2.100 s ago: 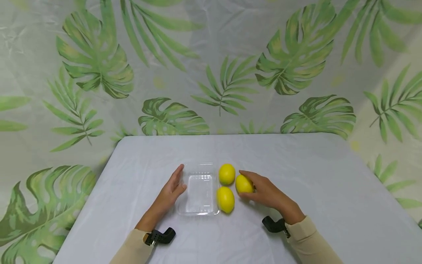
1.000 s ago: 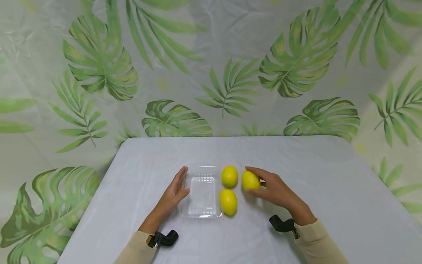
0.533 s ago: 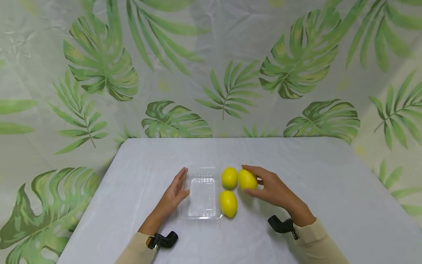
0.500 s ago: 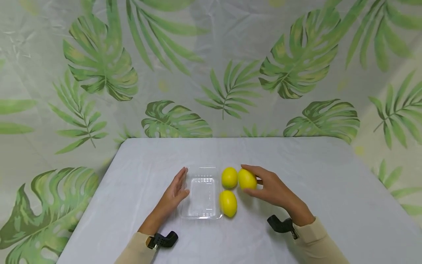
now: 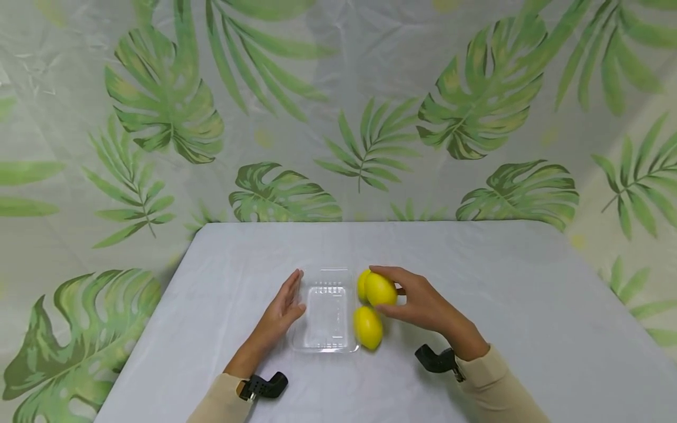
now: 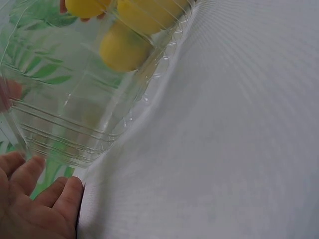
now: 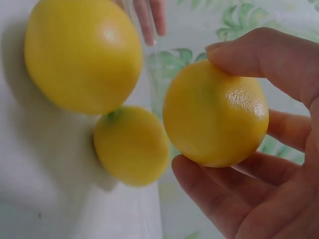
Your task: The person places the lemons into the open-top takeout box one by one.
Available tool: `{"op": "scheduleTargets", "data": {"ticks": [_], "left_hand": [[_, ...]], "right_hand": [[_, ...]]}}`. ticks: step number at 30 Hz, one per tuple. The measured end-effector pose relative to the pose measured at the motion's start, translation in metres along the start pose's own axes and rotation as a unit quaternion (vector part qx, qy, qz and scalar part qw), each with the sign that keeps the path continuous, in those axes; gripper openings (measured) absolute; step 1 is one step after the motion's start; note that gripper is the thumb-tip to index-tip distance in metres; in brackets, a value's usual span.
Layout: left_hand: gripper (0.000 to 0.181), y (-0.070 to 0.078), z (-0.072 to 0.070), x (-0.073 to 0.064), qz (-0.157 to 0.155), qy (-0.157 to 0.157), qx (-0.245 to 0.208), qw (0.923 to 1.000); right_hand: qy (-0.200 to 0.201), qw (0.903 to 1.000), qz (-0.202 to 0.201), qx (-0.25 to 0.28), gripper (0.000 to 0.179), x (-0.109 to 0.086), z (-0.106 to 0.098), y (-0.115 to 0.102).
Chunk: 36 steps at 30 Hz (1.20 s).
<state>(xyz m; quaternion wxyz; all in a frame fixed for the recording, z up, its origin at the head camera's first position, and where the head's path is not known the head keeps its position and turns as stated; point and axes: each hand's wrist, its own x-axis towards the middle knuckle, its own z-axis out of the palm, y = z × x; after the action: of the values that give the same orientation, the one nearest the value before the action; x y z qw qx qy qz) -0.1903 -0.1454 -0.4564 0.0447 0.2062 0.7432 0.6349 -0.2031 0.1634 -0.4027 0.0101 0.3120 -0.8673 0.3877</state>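
Note:
My right hand (image 5: 420, 302) grips a yellow lemon (image 5: 381, 289) between thumb and fingertips. In the right wrist view this lemon (image 7: 214, 119) is held up clear of the table. A second lemon (image 5: 362, 285) lies partly hidden behind it, and a third lemon (image 5: 368, 328) rests nearer to me, by the container's right edge. The clear plastic container (image 5: 325, 351) stands to the left with nothing inside. Along its left side lies my left hand (image 5: 275, 314), fingers extended outside the wall and thumb at the rim. Through the clear wall the left wrist view shows the lemons (image 6: 124, 47).
A white cloth covers the table (image 5: 476, 264). Behind it hangs a pale curtain (image 5: 381, 70) printed with green leaves. Black cameras sit on the left wrist (image 5: 267, 385) and right wrist (image 5: 436, 358).
My right hand has lifted the lemon, first slightly right, then back left until it overlaps the back lemon in the head view. The left hand keeps its place at the container.

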Motion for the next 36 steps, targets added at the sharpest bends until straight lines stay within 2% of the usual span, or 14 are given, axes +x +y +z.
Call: {"op": "scheduleTargets", "data": {"ticks": [12, 23, 32, 36], "left_hand": [[0.066, -0.001, 0.001, -0.001, 0.004, 0.003, -0.002, 1.0000], [0.068, -0.001, 0.000, 0.000, 0.005, 0.005, -0.004, 1.0000], [0.068, -0.002, 0.000, 0.001, -0.006, 0.007, 0.010, 0.9999], [0.068, -0.002, -0.001, -0.001, 0.001, 0.004, 0.013, 0.9999]], "right_hand": [[-0.012, 0.9998, -0.005, 0.016, 0.062, 0.011, 0.011, -0.019], [-0.030, 0.9990, -0.015, 0.031, 0.061, 0.024, 0.025, -0.024], [-0.048, 0.9970, -0.050, 0.034, 0.061, 0.034, 0.044, -0.036], [-0.059, 0.9950, -0.071, 0.038, 0.060, 0.036, 0.052, -0.037]]}}
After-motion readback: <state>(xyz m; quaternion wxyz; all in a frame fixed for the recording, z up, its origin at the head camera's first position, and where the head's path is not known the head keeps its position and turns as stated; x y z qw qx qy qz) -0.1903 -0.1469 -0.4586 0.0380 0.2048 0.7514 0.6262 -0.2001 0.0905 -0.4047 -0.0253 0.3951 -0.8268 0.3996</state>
